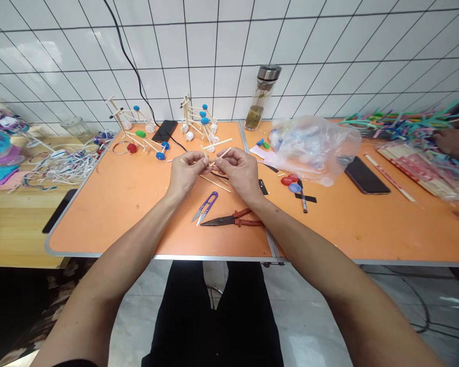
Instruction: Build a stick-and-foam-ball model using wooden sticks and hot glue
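Sticks (226, 152) in hands (241, 171) over orange table (115, 209), white tiled wall (201, 46) behind.

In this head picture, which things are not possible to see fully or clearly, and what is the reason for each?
All in the head view:
- Gripped parts of the thin wooden sticks: covered by the left hand and right hand.
- Handle ends of the needle-nose pliers: behind the right forearm.
- Contents of the plastic bag: obscured by its cloudy folds.
- Another person's hand: blurred; the arm is cut off by the right edge.
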A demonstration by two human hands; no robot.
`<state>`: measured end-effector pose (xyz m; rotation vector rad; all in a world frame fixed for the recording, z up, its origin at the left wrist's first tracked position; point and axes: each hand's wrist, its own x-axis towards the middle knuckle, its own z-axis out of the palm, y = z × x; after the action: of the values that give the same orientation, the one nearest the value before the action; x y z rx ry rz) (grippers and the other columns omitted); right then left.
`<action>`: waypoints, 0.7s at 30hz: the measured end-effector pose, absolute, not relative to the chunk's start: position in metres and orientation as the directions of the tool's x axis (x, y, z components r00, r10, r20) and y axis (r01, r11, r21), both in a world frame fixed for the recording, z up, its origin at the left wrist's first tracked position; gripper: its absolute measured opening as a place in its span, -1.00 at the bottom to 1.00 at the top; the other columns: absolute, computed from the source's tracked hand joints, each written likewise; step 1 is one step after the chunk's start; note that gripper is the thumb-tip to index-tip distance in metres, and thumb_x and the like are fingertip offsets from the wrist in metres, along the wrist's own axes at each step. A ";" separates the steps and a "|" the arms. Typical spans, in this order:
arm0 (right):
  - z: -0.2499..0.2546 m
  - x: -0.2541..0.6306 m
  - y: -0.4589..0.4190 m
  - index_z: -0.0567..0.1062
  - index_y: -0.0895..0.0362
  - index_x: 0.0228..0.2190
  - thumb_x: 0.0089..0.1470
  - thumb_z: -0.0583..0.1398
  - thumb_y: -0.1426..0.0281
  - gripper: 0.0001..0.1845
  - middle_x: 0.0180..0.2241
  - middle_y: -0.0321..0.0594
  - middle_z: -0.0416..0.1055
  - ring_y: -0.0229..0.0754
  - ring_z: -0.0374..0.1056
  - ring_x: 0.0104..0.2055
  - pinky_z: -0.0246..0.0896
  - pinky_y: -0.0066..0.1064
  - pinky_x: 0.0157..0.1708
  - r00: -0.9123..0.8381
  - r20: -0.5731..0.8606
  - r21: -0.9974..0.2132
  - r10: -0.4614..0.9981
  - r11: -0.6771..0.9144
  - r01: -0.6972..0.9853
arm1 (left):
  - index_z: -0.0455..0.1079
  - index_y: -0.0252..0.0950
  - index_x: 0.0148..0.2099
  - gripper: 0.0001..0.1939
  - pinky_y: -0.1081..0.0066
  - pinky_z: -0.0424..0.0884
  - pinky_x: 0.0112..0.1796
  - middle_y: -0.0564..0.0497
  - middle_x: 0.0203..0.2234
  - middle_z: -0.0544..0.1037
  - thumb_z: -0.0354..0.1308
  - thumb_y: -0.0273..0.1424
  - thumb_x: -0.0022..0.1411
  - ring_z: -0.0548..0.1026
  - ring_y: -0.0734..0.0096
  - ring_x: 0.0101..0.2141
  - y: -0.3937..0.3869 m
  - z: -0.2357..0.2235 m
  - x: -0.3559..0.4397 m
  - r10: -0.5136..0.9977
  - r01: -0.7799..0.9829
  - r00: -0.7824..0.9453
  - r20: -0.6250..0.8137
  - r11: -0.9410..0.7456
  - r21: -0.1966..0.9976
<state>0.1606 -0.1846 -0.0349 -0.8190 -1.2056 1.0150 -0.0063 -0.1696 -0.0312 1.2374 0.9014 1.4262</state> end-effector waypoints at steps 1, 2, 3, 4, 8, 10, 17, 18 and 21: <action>-0.035 0.161 -0.185 0.60 0.06 -0.33 -0.04 0.58 -0.03 -0.50 -0.38 -0.33 0.65 -0.17 0.68 -0.31 0.67 -0.35 -0.22 0.053 0.349 -0.918 0.935 0.353 -0.180 | 0.65 -0.32 -0.30 -0.47 0.44 0.66 -0.29 0.01 -0.43 0.69 0.70 -0.02 -0.09 0.66 0.45 -0.45 -0.170 -0.031 -0.006 0.973 -0.209 0.026 0.228 -0.218 0.953; -0.035 0.161 -0.185 0.60 0.06 -0.35 -0.03 0.58 -0.03 -0.51 -0.38 -0.32 0.65 -0.17 0.67 -0.31 0.67 -0.35 -0.22 0.054 0.351 -0.918 0.935 0.355 -0.175 | 0.65 -0.32 -0.30 -0.46 0.44 0.66 -0.29 0.01 -0.43 0.69 0.71 -0.01 -0.10 0.67 0.45 -0.45 -0.169 -0.031 -0.006 0.974 -0.211 0.026 0.226 -0.216 0.953; -0.035 0.161 -0.185 0.60 0.06 -0.36 -0.03 0.58 -0.02 -0.51 -0.37 -0.32 0.65 -0.18 0.67 -0.31 0.67 -0.36 -0.22 0.055 0.353 -0.918 0.934 0.357 -0.172 | 0.65 -0.32 -0.31 -0.46 0.45 0.66 -0.30 0.01 -0.44 0.69 0.71 -0.01 -0.11 0.66 0.45 -0.45 -0.169 -0.030 -0.006 0.974 -0.216 0.025 0.225 -0.215 0.953; -0.035 0.161 -0.185 0.60 0.06 -0.36 -0.03 0.58 -0.02 -0.51 -0.37 -0.32 0.64 -0.18 0.67 -0.31 0.67 -0.36 -0.22 0.056 0.353 -0.918 0.934 0.358 -0.171 | 0.65 -0.33 -0.31 -0.45 0.46 0.66 -0.30 0.01 -0.44 0.69 0.72 -0.01 -0.13 0.66 0.45 -0.46 -0.169 -0.030 -0.006 0.974 -0.222 0.025 0.225 -0.214 0.951; -0.034 0.160 -0.185 0.60 0.06 -0.38 -0.04 0.59 -0.03 -0.51 -0.36 -0.32 0.64 -0.18 0.67 -0.30 0.67 -0.36 -0.21 0.057 0.351 -0.918 0.935 0.356 -0.178 | 0.64 -0.33 -0.32 -0.43 0.47 0.65 -0.31 0.01 -0.46 0.68 0.72 0.00 -0.15 0.66 0.45 -0.47 -0.170 -0.029 -0.005 0.974 -0.233 0.026 0.224 -0.212 0.949; -0.034 0.160 -0.186 0.60 0.06 -0.38 -0.04 0.59 -0.03 -0.50 -0.36 -0.32 0.64 -0.18 0.67 -0.30 0.67 -0.37 -0.21 0.058 0.350 -0.917 0.935 0.355 -0.182 | 0.64 -0.33 -0.32 -0.43 0.46 0.65 -0.31 0.01 -0.45 0.68 0.72 0.00 -0.15 0.66 0.45 -0.47 -0.171 -0.028 -0.005 0.975 -0.224 0.026 0.221 -0.210 0.952; -0.033 0.160 -0.186 0.60 0.05 -0.37 -0.05 0.59 -0.03 -0.51 -0.38 -0.33 0.65 -0.18 0.67 -0.32 0.67 -0.37 -0.24 0.061 0.341 -0.922 0.938 0.346 -0.172 | 0.63 -0.32 -0.32 -0.44 0.44 0.66 -0.29 0.02 -0.46 0.67 0.71 -0.01 -0.14 0.67 0.42 -0.45 -0.173 -0.026 -0.006 0.978 -0.218 0.032 0.205 -0.193 0.957; -0.033 0.160 -0.186 0.60 0.04 -0.36 -0.05 0.59 -0.04 -0.50 -0.39 -0.33 0.65 -0.18 0.67 -0.32 0.67 -0.36 -0.23 0.059 0.337 -0.924 0.940 0.342 -0.170 | 0.62 -0.32 -0.32 -0.45 0.45 0.65 -0.29 0.02 -0.47 0.67 0.71 0.00 -0.13 0.67 0.42 -0.44 -0.173 -0.026 -0.006 0.978 -0.215 0.034 0.206 -0.194 0.957; -0.033 0.160 -0.187 0.62 0.04 -0.31 -0.04 0.59 -0.04 -0.50 -0.41 -0.34 0.64 -0.16 0.68 -0.30 0.68 -0.33 -0.20 0.052 0.331 -0.925 0.942 0.335 -0.177 | 0.62 -0.32 -0.32 -0.45 0.46 0.63 -0.31 0.01 -0.47 0.67 0.70 0.00 -0.10 0.66 0.44 -0.45 -0.173 -0.025 -0.006 0.976 -0.207 0.037 0.216 -0.204 0.957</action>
<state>0.1602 -0.1866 -0.0331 -0.8369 -1.2019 1.0231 -0.0063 -0.1728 -0.0252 1.2331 0.9058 1.4070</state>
